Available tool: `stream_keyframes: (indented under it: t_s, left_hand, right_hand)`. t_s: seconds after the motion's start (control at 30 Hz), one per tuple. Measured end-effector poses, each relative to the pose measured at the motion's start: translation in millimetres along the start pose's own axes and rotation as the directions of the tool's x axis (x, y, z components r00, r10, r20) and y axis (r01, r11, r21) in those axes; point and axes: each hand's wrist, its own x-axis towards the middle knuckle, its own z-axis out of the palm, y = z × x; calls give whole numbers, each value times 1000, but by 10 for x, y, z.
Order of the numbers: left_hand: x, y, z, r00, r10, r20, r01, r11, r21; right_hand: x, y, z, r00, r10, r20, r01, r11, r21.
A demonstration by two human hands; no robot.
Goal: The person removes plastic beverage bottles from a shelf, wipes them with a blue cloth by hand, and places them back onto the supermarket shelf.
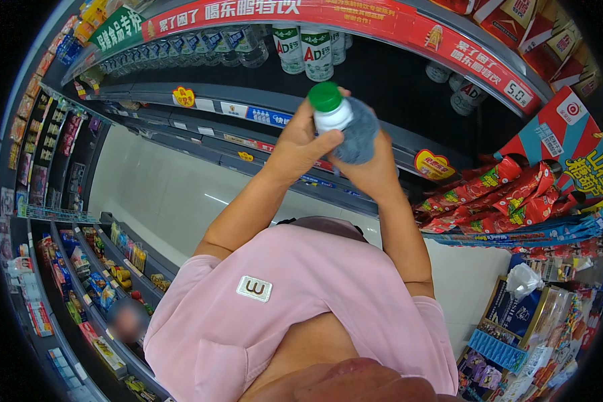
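Observation:
My left hand (304, 143) grips a small white plastic bottle (331, 114) with a green screw cap, its thumb lying across the lower part of the bottle. A fuzzy grey-blue cloth (359, 133) is in my right hand (374, 168), held against the right side of the bottle. The cloth hides much of the bottle's body and some of my right fingers. Both hands are in front of a dark store shelf (402, 95). Just beyond them stand white bottles (317, 55) with green and red print.
Clear water bottles (241, 45) line the shelf at left. A red price strip (261, 12) runs along the shelf edge above. Red snack packets (497, 196) hang at right, beside stacked goods (522, 306). More stocked shelves (85, 281) stand at left, across a tiled floor (151, 176).

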Motion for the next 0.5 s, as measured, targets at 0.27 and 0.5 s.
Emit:
stream_keyframes:
  t_s: [0.27, 0.5]
  left_hand:
    - [61, 18, 68, 980, -47, -195, -9, 961, -277]
    - [237, 80, -202, 932, 143, -333, -288, 850, -441]
  right_hand:
    - [-12, -17, 72, 991, -130, 35, 134, 969, -208]
    - [-96, 232, 87, 985, 146, -97, -118, 961, 252]
